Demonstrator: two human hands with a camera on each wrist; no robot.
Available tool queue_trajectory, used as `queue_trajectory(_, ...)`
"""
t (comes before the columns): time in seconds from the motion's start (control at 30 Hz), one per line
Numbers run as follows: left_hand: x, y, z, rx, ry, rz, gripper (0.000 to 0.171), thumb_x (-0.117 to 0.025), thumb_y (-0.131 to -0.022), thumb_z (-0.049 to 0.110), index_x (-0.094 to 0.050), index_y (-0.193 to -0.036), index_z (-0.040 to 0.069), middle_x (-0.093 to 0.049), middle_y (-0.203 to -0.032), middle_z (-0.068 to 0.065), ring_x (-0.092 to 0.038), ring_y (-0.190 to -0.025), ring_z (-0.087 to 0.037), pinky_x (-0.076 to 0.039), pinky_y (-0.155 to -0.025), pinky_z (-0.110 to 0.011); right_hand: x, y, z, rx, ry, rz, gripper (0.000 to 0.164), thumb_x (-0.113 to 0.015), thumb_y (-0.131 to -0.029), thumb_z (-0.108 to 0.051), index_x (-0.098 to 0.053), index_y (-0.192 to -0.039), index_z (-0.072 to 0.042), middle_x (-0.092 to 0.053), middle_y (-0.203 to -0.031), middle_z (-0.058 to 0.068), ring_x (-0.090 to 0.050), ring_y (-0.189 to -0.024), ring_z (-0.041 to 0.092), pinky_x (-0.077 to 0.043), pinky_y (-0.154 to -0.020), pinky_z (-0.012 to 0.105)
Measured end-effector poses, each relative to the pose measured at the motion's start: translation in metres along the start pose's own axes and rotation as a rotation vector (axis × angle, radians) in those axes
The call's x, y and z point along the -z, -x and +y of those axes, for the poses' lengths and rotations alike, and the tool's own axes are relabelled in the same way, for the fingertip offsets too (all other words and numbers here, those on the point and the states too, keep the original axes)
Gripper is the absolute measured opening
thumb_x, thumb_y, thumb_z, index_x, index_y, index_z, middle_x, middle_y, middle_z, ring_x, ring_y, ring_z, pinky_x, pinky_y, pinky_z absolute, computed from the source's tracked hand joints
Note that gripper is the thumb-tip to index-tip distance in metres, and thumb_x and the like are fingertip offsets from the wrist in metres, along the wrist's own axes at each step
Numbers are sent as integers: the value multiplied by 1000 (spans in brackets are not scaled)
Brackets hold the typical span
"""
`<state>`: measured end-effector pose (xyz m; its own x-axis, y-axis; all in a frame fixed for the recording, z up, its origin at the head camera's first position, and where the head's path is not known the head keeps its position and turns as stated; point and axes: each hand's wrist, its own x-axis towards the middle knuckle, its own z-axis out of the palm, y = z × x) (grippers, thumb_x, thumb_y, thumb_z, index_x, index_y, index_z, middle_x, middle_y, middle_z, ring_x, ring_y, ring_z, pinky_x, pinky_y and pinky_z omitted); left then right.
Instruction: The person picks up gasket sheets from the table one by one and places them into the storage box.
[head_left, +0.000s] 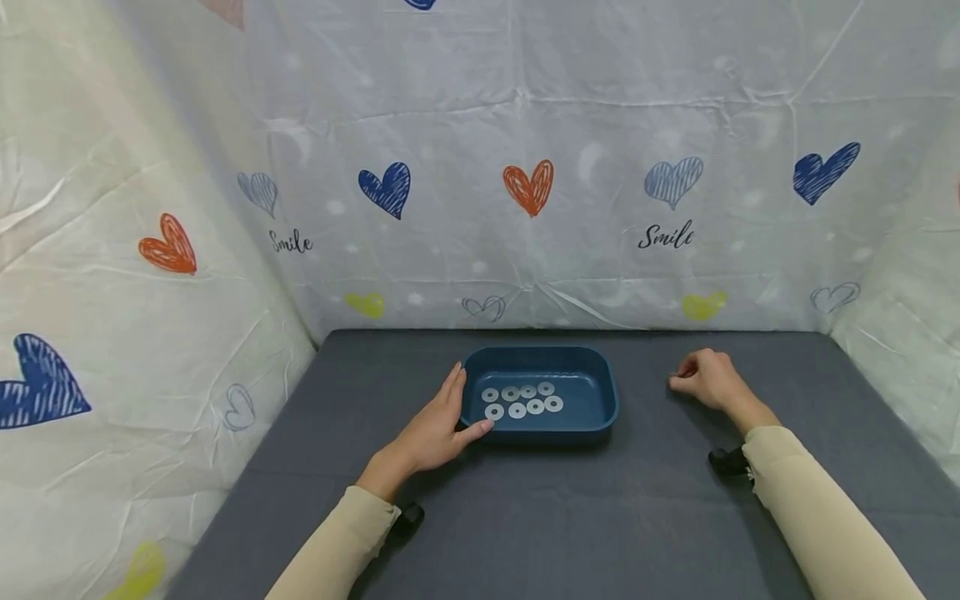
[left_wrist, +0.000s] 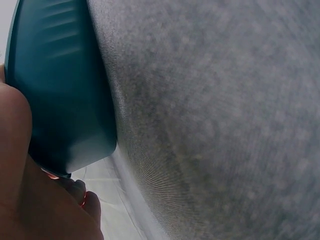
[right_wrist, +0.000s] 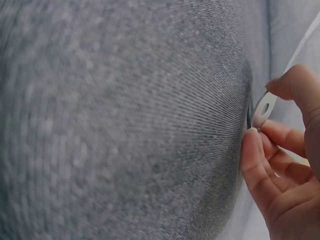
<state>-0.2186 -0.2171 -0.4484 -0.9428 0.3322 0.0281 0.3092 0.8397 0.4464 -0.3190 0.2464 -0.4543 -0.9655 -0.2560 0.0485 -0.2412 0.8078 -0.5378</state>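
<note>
A blue rectangular tray (head_left: pixel 600 421) lies on the table, with several flat pale washers (head_left: pixel 517 410) inside it in two rows. My left hand (head_left: pixel 431 429) rests against the tray's left end, its fingers straight along the side and its thumb at the front rim. The left wrist view shows the tray's outer wall (left_wrist: pixel 60 90) close up, with the thumb by the rim. To the right of the tray, my right hand (head_left: pixel 708 382) pinches one washer (right_wrist: pixel 261 112) between thumb and fingers, low by the tabletop. That washer stands on edge, its hole visible in the right wrist view.
Dark grey cloth (head_left: pixel 570 517) covers the table. Behind its far edge hangs a white curtain (head_left: pixel 450 250) printed with hearts, and similar cloth hangs on both sides. A black wrist strap (head_left: pixel 727 461) shows by the right sleeve.
</note>
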Motion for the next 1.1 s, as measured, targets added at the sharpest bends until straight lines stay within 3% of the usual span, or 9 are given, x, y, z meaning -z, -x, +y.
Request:
queue_trajectory(0.5,2,-3,0,6,-10,5,104,-52,-98,67,-6,-164,0,4,-172,-15,-17,-156,-34,-26,-121,-53,5,3,-10,21,-91,13,23,-73,-94,-15,-70,-105,5,-74,-92,15,-70,-72,20,-57,-64,38)
queue_trajectory(0.8,3,-1,1,8,-5,-4,104,-53,-99,65,-4,-164,1,4,-172,-14,-16,-156,-34,-25,-122,-51,-1,10,-24,93,-118,90,29,-76,-91,-14,-71,-114,4,-74,-104,18,-70,-87,27,-58,-71,41)
queue_trajectory(1.1,3,-1,1,11,-5,-13,104,-52,-99,66,-3,-164,1,4,-172,-14,-16,-156,-34,-25,-122,-52,-5,13,-43,194,-117,156,24,-79,-87,-11,-74,-107,1,-73,-90,9,-66,-77,17,-54,-66,33)
